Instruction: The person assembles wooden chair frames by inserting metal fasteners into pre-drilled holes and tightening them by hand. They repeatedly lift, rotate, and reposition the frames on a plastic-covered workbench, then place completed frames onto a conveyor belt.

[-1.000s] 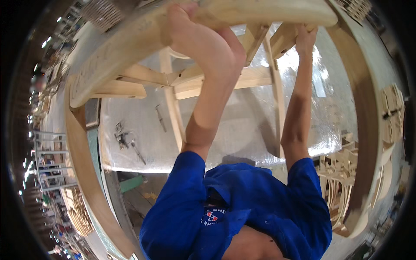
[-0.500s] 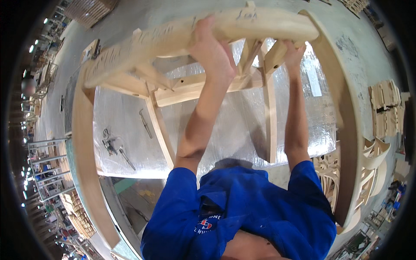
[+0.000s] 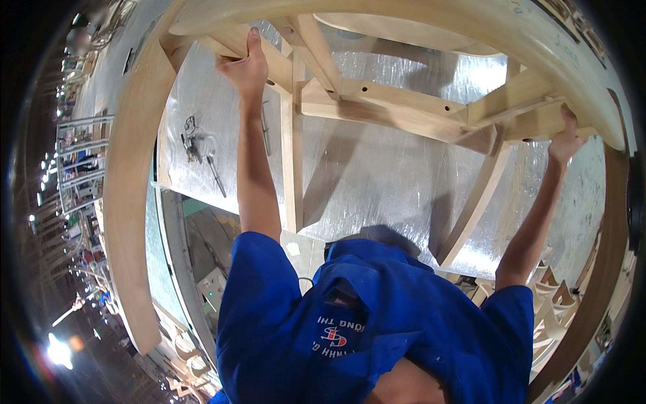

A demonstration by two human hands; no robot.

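Observation:
In front of me a bare wooden chair frame (image 3: 404, 101) stands above a plastic-covered tabletop (image 3: 377, 182). Its curved outer rail (image 3: 565, 64) arches across the top of the view, with broad curved legs (image 3: 131, 195) at the sides. Slimmer legs (image 3: 291, 155) stand nearer the middle. My left hand (image 3: 245, 67) grips an inner rail at the frame's left, thumb up. On the far right, my right hand (image 3: 566, 140) is closed around a rail beneath the curved outer one, its thumb also up. The rails partly hide the fingers of both hands.
A metal hand tool (image 3: 192, 143) and a thin rod-like tool (image 3: 215, 176) lie on the tabletop to the left. Beyond the left edge stands a metal rack (image 3: 84, 158). Curved wooden parts (image 3: 555, 313) are piled at the lower right.
My left hand has left the top of the curved rail and now grips an inner rail farther left. My right hand has shifted right and down. The chair frame sits differently in view.

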